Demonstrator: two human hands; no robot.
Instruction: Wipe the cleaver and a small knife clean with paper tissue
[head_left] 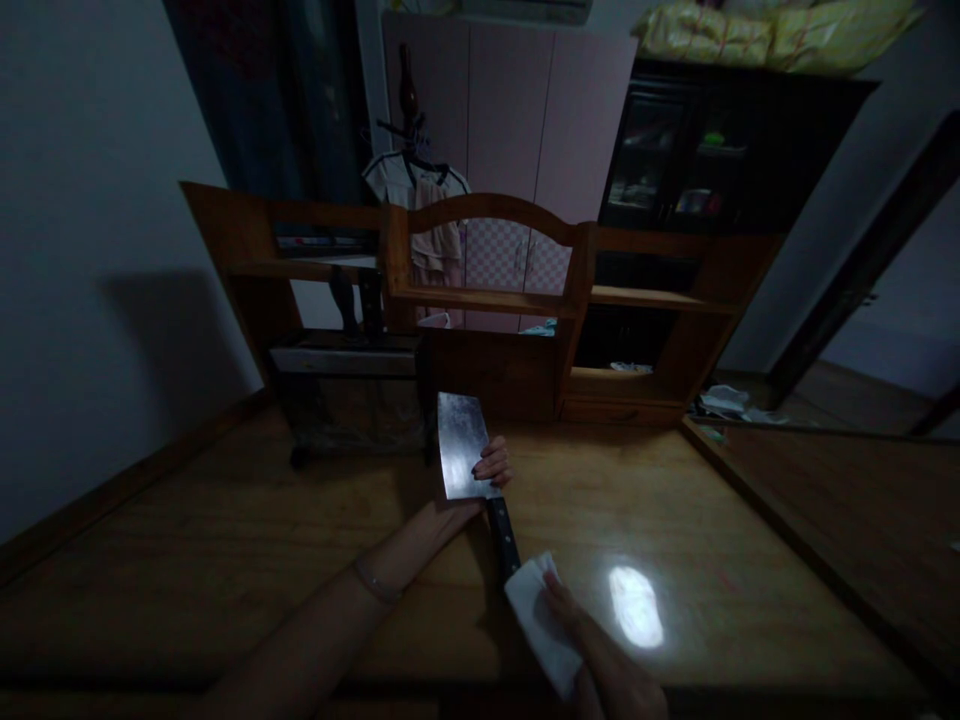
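Observation:
A cleaver (pixel 460 447) with a broad metal blade is held up above the wooden desk, its black handle (pixel 505 538) pointing toward me. My left hand (pixel 492 463) grips the blade from behind near its lower right edge, fingertips showing on the front face; the palm is hidden behind the metal. In my right hand (pixel 570 615) is a white cloth (pixel 541 622), possibly a folded tissue, pinched under the thumb. Its upper end touches or lies very near the butt of the handle.
At the desk's (pixel 622 500) back left stands a knife block (pixel 352 395) with two dark handles sticking up. A wooden shelf unit (pixel 487 300) runs along the back edge. The wall (pixel 90 300) borders the left side. A dark cabinet (pixel 720 160) stands beyond.

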